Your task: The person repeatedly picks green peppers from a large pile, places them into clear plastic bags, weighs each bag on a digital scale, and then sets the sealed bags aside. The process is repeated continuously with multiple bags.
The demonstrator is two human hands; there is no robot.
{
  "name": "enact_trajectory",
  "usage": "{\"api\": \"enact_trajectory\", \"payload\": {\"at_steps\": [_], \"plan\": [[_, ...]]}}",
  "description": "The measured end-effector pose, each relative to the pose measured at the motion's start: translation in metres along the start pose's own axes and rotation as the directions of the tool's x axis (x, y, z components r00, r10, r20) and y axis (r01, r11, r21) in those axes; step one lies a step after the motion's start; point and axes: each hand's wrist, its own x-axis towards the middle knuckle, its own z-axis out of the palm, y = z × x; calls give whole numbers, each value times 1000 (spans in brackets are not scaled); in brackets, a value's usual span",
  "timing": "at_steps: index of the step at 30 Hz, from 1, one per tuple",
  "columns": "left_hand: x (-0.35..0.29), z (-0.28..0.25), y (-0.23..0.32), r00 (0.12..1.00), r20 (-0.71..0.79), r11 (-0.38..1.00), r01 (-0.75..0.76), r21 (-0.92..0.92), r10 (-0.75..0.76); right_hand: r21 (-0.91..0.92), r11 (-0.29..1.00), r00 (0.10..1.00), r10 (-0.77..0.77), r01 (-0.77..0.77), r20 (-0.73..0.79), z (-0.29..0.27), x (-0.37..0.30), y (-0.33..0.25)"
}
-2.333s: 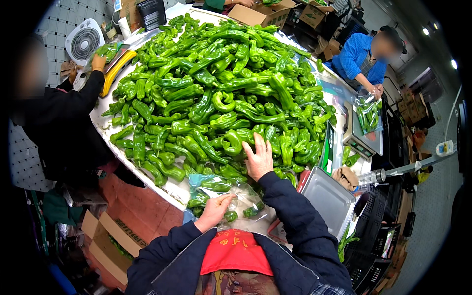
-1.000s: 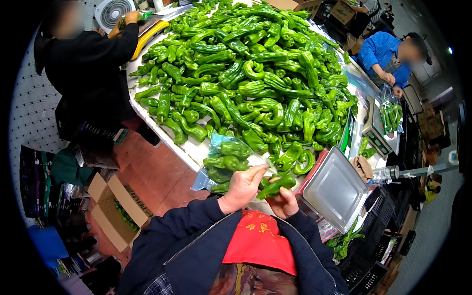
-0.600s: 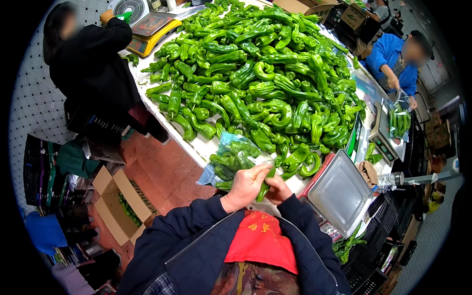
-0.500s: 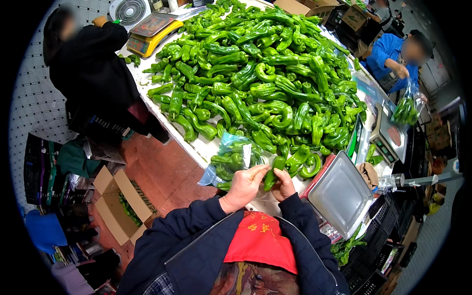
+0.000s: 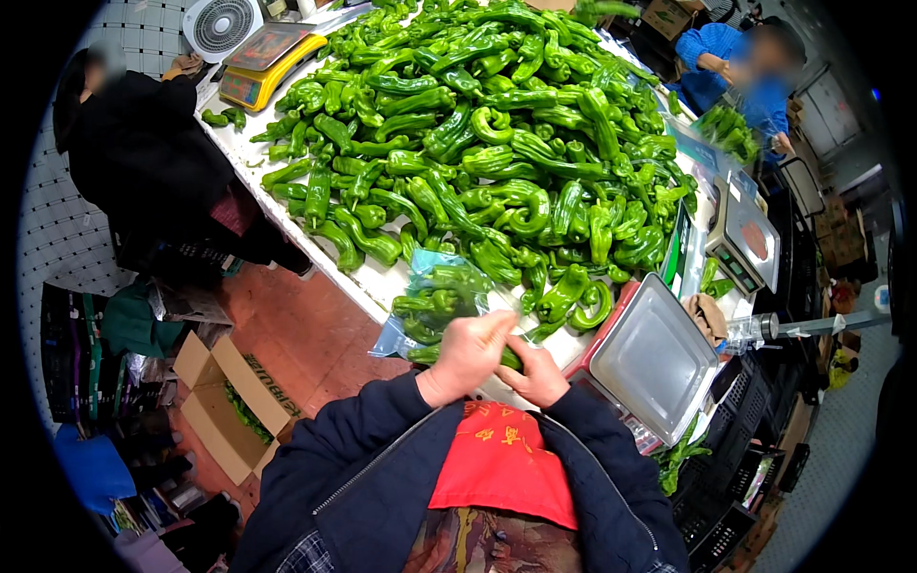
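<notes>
A clear plastic bag [image 5: 449, 269] holding several green peppers [image 5: 432, 304] lies at the near edge of the table, its mouth toward me. My left hand [image 5: 466, 355] is closed, fingers pinched at the bag's mouth. Close beside it, my right hand [image 5: 537, 374] is closed around a green pepper [image 5: 512, 359], which shows only partly between the two hands. Beyond them a large heap of long, wrinkled green peppers [image 5: 497, 153] covers most of the white table [image 5: 368, 286].
To my right is a red scale with a steel tray [image 5: 657, 358]; farther off stands another scale [image 5: 747, 234]. A yellow scale [image 5: 272, 62] sits far left. An open carton [image 5: 234, 406] is on the floor. People stand at the left and far right.
Both hands have moved slightly left and nearer me, and the pepper is now mostly hidden between them. The view has shifted a little. The person at right has lowered a bag of peppers.
</notes>
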Motion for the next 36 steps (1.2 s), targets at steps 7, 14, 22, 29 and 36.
{"api": "enact_trajectory", "payload": {"at_steps": [7,14,22,29,36], "plan": [[-12,8,19,969,145,911,-237,336,199,41,932,918,-361,360,164,56,17,39],[-19,3,24,964,116,925,-263,275,240,385,919,950,-192,86,245,50,35,45],[-26,5,-3,998,57,995,0,102,-6,-263,965,993,-46,17,-105,32,19,32],[-25,19,-19,991,136,986,-14,168,-10,-327,943,959,-151,66,-239,43,51,62],[-24,19,-14,990,128,993,40,115,-55,-220,974,960,-107,50,-258,39,50,64]]}}
